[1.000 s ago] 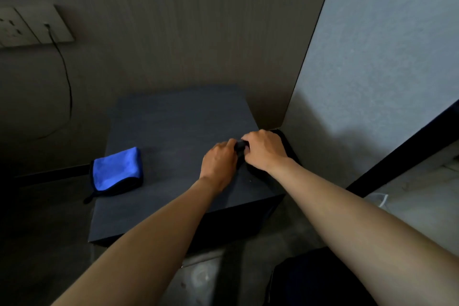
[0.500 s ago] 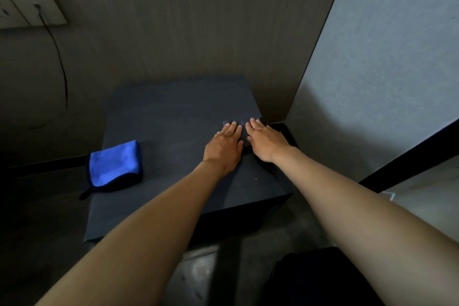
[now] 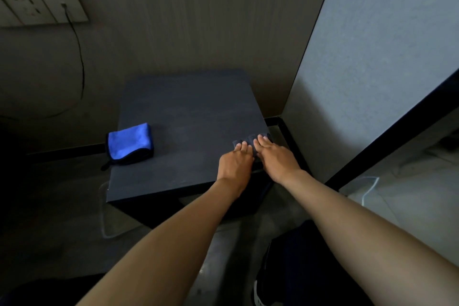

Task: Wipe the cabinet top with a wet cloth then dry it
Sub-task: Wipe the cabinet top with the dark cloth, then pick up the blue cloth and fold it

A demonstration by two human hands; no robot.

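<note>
Both hands flat on a dark cloth at the cabinet's right edge

Left hand (image 3: 235, 161) and right hand (image 3: 275, 156) lie open, fingers spread, pressing the dark cloth (image 3: 250, 140), which runs sideways across the matte cabinet top (image 3: 188, 117). A folded, fuzzy blue cloth (image 3: 129, 143) sits well apart at the left edge; a cable (image 3: 80, 67) dangles from the wall socket (image 3: 37, 6).
</note>
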